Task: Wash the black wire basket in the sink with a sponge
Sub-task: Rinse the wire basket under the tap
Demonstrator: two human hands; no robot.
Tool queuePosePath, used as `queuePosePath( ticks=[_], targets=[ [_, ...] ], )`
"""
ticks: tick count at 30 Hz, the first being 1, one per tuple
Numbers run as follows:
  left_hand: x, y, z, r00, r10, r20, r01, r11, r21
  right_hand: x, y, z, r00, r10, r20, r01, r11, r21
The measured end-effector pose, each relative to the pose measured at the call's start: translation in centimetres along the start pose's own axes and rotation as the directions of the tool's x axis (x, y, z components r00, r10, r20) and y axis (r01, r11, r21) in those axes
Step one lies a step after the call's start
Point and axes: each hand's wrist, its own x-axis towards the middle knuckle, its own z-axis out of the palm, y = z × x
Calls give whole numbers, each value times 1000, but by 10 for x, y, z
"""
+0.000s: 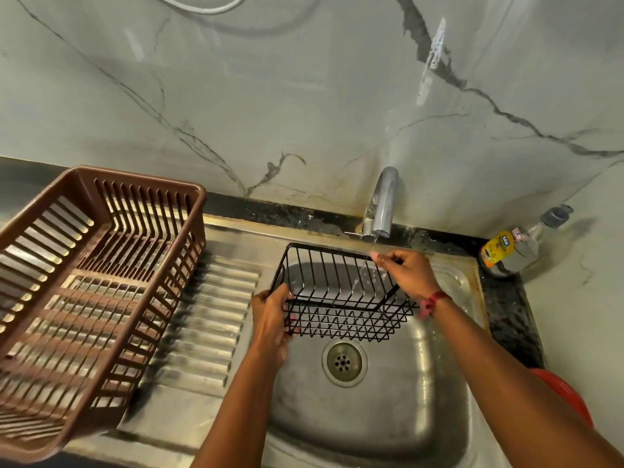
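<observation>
The black wire basket [341,295] hangs tilted over the steel sink [371,417], its open side facing me. My left hand [271,319] grips its lower left corner. My right hand [405,270] pinches the top right rim, just under the tap [383,206]. A thin stream of water falls from the spout onto the basket's wires beside my right fingers. No sponge is in view.
A large brown plastic dish rack [84,298] stands on the ribbed draining board [209,319] at the left. A dish soap bottle [510,251] lies in the back right corner. Something red [564,396] shows by my right forearm. The drain [343,363] sits below the basket.
</observation>
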Motion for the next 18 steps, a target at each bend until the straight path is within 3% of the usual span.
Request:
queuePosePath(
  ticks=[2, 4, 8, 11, 15, 17, 18],
  targets=[
    [4, -5, -4, 997, -15, 70, 14, 1000, 19, 2, 3, -5, 994, 73, -77, -56, 977, 204],
    [-4, 0, -4, 990, 2, 138, -8, 999, 41, 1, 2, -9, 992, 112, -62, -86, 944, 320],
    [-3, -2, -9, 964, 1, 264, 1, 1000, -8, -3, -1, -14, 994, 107, 8, -104, 946, 306],
    [0, -8, -13, 960, -65, 271, 79, 996, -43, 2, -8, -14, 997, 72, -32, -67, 985, 157],
    [3, -12, -17, 995, -100, 27, 101, 994, -48, 5, -32, -8, 999, -8, -46, -1, 982, -188],
    [0, -11, -13, 992, -14, -124, 19, 999, 40, 4, -44, -4, 995, -77, -71, 48, 938, -343],
    [-5, -9, -8, 980, 95, -177, -70, 987, 142, 3, -49, -1, 992, -104, -74, 65, 911, -407]
  ],
)
